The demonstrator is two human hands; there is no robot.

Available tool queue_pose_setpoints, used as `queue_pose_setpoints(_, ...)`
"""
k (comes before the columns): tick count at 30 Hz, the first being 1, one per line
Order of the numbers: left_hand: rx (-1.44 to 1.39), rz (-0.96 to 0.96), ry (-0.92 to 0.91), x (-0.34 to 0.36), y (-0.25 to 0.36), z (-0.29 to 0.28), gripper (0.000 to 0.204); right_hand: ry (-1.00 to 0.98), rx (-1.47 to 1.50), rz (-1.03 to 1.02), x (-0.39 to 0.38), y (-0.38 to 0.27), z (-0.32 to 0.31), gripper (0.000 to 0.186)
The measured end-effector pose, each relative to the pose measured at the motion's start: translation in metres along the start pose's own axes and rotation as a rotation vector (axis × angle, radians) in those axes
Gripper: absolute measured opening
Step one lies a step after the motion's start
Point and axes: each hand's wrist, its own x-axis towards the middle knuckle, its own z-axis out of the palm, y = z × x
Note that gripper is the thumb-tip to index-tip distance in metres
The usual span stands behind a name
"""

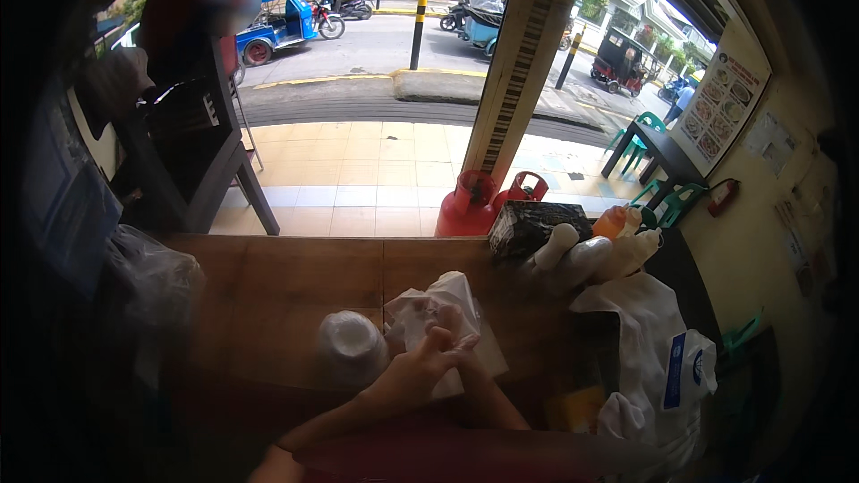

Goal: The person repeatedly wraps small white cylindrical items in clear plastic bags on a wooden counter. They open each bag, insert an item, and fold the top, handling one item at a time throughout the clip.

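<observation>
My left hand [420, 356] and my right hand [463, 356] are close together over the wooden table, fingers closed and partly overlapping. Between them is a crumpled, translucent white plastic bag [413, 319], which both seem to grip; the fingertips are partly hidden. Under and beyond the hands lies a flat, pale stack of bags or sheets [488, 353], one corner raised. Just left of my left hand, a white foam bowl [352, 340] rests on the table, apparently bottom up.
Clear plastic bags [157, 273] hang at the table's left. On the right are a black box [537, 224], several sauce bottles [611, 222] and a white shopping bag [640, 322]. Red gas cylinders [467, 204] stand beyond the wooden table [286, 282]. A person [192, 0] is at the far left.
</observation>
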Motion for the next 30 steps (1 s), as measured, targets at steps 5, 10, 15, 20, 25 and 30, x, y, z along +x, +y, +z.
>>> queue_pose_setpoints(5, -0.007, 0.022, -0.005, -0.01, -0.012, 0.008, 0.063, 0.209, 0.427, -0.017, 0.016, 0.027, -0.024, 0.038)
queue_pose_setpoints(10, -0.043, 0.142, 0.016, -0.016, -0.018, 0.021, 0.06, 0.344, -0.279, 0.063, 0.012, -0.002, 0.004, 0.024)
queue_pose_setpoints(15, -0.134, 0.054, -0.054, -0.035, -0.02, 0.024, 0.076, 0.429, -0.057, 0.164, 0.008, -0.032, 0.03, 0.027)
queue_pose_setpoints(20, -0.272, 0.005, -0.069, -0.044, -0.026, 0.028, 0.08, 0.085, -0.107, -0.075, 0.006, -0.024, 0.027, 0.031)
queue_pose_setpoints(25, -0.278, 0.043, -0.027, -0.044, -0.022, 0.022, 0.094, 0.037, 0.481, 0.015, 0.011, -0.011, 0.031, 0.037)
queue_pose_setpoints(30, -0.167, 0.057, 0.031, -0.047, -0.02, -0.003, 0.091, 0.099, 0.244, 0.008, 0.007, -0.015, 0.045, 0.036)
